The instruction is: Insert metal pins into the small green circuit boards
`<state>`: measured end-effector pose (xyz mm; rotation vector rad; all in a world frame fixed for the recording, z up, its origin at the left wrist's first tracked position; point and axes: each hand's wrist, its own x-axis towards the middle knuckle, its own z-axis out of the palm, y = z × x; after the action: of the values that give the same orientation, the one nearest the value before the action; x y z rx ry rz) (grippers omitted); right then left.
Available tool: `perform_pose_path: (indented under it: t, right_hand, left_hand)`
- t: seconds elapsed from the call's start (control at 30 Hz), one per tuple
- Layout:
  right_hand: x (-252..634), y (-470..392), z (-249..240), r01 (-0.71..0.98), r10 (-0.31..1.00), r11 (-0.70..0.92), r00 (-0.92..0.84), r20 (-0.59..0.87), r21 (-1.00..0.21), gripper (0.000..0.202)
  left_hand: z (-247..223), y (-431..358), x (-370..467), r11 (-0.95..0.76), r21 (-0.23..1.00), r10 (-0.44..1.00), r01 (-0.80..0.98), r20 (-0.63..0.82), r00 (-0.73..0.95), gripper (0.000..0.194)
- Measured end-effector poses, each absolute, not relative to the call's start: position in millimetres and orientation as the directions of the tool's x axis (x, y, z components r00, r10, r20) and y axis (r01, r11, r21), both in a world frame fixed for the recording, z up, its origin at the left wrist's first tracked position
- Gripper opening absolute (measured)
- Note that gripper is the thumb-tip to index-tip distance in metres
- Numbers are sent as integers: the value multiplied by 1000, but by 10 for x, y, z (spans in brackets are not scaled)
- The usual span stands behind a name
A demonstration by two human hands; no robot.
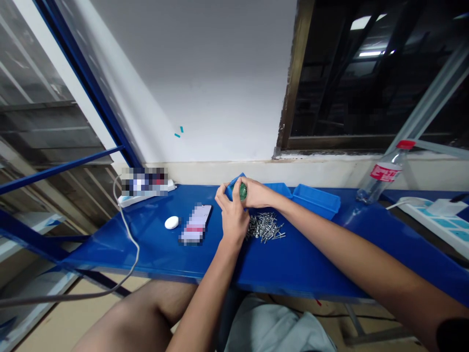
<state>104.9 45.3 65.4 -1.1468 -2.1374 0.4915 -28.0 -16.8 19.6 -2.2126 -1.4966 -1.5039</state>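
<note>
Both hands are raised over the middle of the blue table, around a small blue and green object (242, 190). Its upper edge is blue and its inner part green; fingers cover much of it, so its exact kind cannot be made out. My left hand (233, 215) grips it from the near left, fingers bent around it. From the right, my right hand (254, 193) closes on the same object. Just below my right wrist lies a loose pile of silver metal pins (266, 227) that look like blind rivets.
Blue plastic bins (317, 200) stand behind my right forearm. A red-capped bottle (383, 173) leans at the back right near a power strip (436, 215). Left lie a phone (197, 224), a white oval case (172, 223) and a cable (132, 234) crossing the table (154, 254).
</note>
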Motion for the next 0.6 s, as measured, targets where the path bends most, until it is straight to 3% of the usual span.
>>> perform_pose_path:
  t: [0.6]
  right_hand:
    - [836, 418, 612, 659, 892, 435, -221, 395, -614, 22]
  left_hand:
    - [158, -114, -304, -545, 423, 635, 724, 772, 26, 97]
